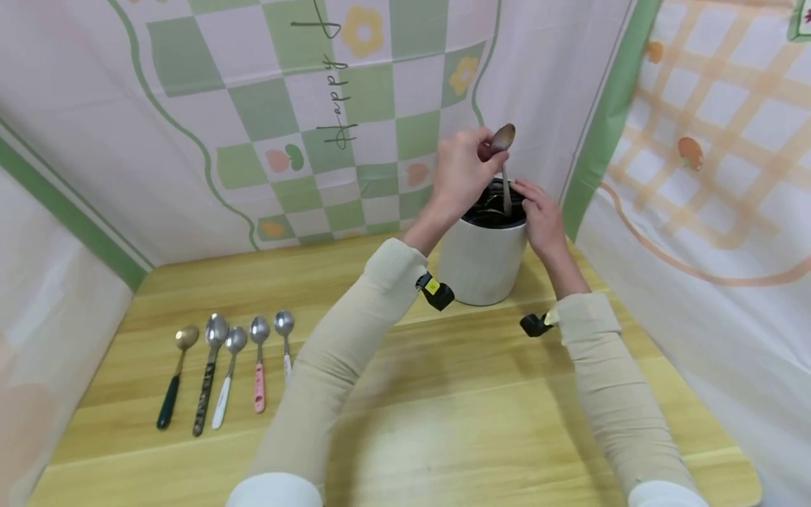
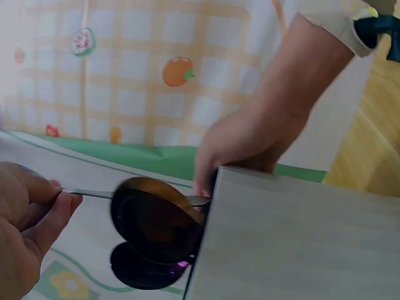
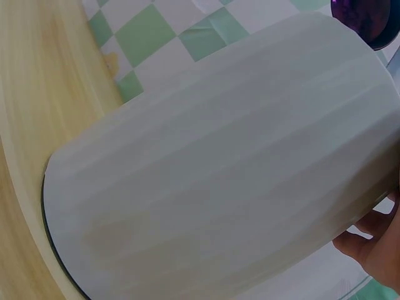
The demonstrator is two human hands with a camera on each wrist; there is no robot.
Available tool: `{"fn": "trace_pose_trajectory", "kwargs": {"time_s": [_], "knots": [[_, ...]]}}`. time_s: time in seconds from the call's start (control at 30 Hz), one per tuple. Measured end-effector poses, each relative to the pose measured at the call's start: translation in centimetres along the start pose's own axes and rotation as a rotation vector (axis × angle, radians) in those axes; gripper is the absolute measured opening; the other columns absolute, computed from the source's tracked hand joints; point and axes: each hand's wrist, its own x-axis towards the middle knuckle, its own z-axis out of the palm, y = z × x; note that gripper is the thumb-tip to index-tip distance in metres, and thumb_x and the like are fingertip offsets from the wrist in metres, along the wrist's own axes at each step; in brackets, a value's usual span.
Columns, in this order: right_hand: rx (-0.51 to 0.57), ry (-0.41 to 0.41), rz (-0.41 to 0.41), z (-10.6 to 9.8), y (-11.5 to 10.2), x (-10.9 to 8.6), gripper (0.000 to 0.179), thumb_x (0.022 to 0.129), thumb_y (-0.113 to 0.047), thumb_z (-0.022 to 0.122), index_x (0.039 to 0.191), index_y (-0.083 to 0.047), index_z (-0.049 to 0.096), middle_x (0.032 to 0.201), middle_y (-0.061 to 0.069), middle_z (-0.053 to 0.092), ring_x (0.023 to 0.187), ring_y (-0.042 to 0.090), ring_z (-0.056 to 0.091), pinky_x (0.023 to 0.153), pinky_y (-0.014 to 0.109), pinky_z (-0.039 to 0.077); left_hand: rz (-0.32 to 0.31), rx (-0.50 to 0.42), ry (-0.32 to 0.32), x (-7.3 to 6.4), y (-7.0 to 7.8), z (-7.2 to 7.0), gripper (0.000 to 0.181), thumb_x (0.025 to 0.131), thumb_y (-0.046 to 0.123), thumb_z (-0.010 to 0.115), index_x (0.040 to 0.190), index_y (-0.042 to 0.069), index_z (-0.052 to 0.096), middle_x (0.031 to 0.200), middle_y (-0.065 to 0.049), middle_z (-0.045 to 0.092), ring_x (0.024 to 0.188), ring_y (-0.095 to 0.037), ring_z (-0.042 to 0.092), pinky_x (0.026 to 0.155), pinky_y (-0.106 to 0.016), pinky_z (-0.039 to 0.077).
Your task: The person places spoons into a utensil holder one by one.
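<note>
My left hand (image 1: 465, 165) pinches a metal spoon (image 1: 503, 137) near its bowl. The spoon stands bowl-up, its handle reaching down into a white utensil holder (image 1: 484, 264) with a dark inside. In the left wrist view, thumb and fingers grip the spoon (image 2: 94, 193) at the left edge, beside dark, shiny rounded utensil heads (image 2: 159, 219) that stick out of the holder. My right hand (image 1: 541, 215) holds the holder at its right side, near the rim. The right wrist view shows its bent fingers (image 3: 369, 237) against the wall of the holder (image 3: 219, 169).
Several spoons lie in a row at the table's left, among them a green-handled spoon (image 1: 177, 373) and a pink-handled spoon (image 1: 259, 359). Patterned cloth (image 1: 260, 127) hangs behind the wooden table (image 1: 431, 422) and at its sides. The holder stands close to the back cloth.
</note>
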Motion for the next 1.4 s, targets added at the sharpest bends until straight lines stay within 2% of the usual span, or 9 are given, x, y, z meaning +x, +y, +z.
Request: {"fn": "trace_pose_trajectory", "kwargs": {"time_s": [0.17, 0.3, 0.57, 0.8, 1.03, 1.23, 1.4], "knots": [[0.000, 0.015, -0.024, 0.3, -0.2, 0.0, 0.041, 0.100, -0.004, 0.038, 0.135, 0.002, 0.059, 0.150, 0.017, 0.049, 0.147, 0.029, 0.037, 0.124, 0.034, 0.025, 0.015, 0.097, -0.024, 0.0, -0.8, 1.2, 0.016, 0.094, 0.020, 0.070, 0.103, 0.007, 0.071, 0.099, -0.005, 0.076, 0.090, -0.014, 0.071, 0.077, -0.017, 0.053], [0.010, 0.019, -0.028, 0.4, -0.1, 0.1, 0.040, 0.100, -0.003, 0.038, 0.134, 0.002, 0.059, 0.150, 0.017, 0.049, 0.146, 0.029, 0.038, 0.124, 0.033, 0.025, 0.044, 0.164, -0.067, 0.0, -1.2, 2.0, 0.015, 0.094, 0.019, 0.069, 0.104, 0.008, 0.070, 0.104, -0.005, 0.077, 0.095, -0.013, 0.072, 0.078, -0.017, 0.054], [0.008, 0.026, -0.031, 0.3, -0.5, 0.1, 0.040, 0.100, -0.002, 0.039, 0.134, 0.002, 0.059, 0.150, 0.016, 0.050, 0.145, 0.031, 0.040, 0.123, 0.034, 0.027, 0.067, 0.201, -0.148, -0.1, -1.4, 2.9, 0.015, 0.094, 0.021, 0.070, 0.106, 0.012, 0.072, 0.101, -0.001, 0.077, 0.089, -0.010, 0.069, 0.076, -0.018, 0.052], [0.008, 0.026, -0.020, 0.3, -0.3, 0.1, 0.039, 0.100, -0.002, 0.040, 0.134, 0.005, 0.058, 0.150, 0.019, 0.049, 0.144, 0.033, 0.040, 0.123, 0.036, 0.028, 0.119, 0.252, -0.183, -0.1, -1.0, 3.0, 0.017, 0.095, 0.020, 0.068, 0.108, 0.011, 0.071, 0.102, -0.001, 0.077, 0.090, -0.010, 0.070, 0.079, -0.018, 0.053], [-0.004, 0.007, 0.008, 0.1, -0.1, -0.1, 0.041, 0.101, -0.005, 0.039, 0.136, 0.005, 0.056, 0.152, 0.017, 0.046, 0.146, 0.033, 0.037, 0.124, 0.040, 0.026, 0.094, 0.245, -0.262, -0.1, -0.8, 3.3, 0.013, 0.097, 0.018, 0.064, 0.106, 0.011, 0.070, 0.105, -0.001, 0.075, 0.092, -0.010, 0.070, 0.076, -0.016, 0.053], [-0.033, -0.023, 0.032, 0.0, 0.0, -0.3, 0.043, 0.103, -0.012, 0.035, 0.140, -0.003, 0.055, 0.156, 0.012, 0.043, 0.149, 0.030, 0.034, 0.125, 0.042, 0.022, 0.081, 0.306, -0.270, -0.5, -0.6, 3.1, 0.013, 0.097, 0.019, 0.061, 0.106, 0.013, 0.068, 0.100, 0.002, 0.073, 0.087, -0.009, 0.065, 0.074, -0.019, 0.052], [-0.024, -0.015, 0.024, -0.3, 0.2, -0.2, 0.043, 0.103, -0.011, 0.035, 0.141, -0.004, 0.054, 0.155, 0.011, 0.044, 0.149, 0.028, 0.034, 0.126, 0.039, 0.022, 0.138, 0.304, -0.244, -1.1, 0.1, 2.2, 0.014, 0.098, 0.019, 0.058, 0.106, 0.011, 0.068, 0.097, 0.001, 0.072, 0.083, -0.010, 0.063, 0.073, -0.019, 0.050]]}}
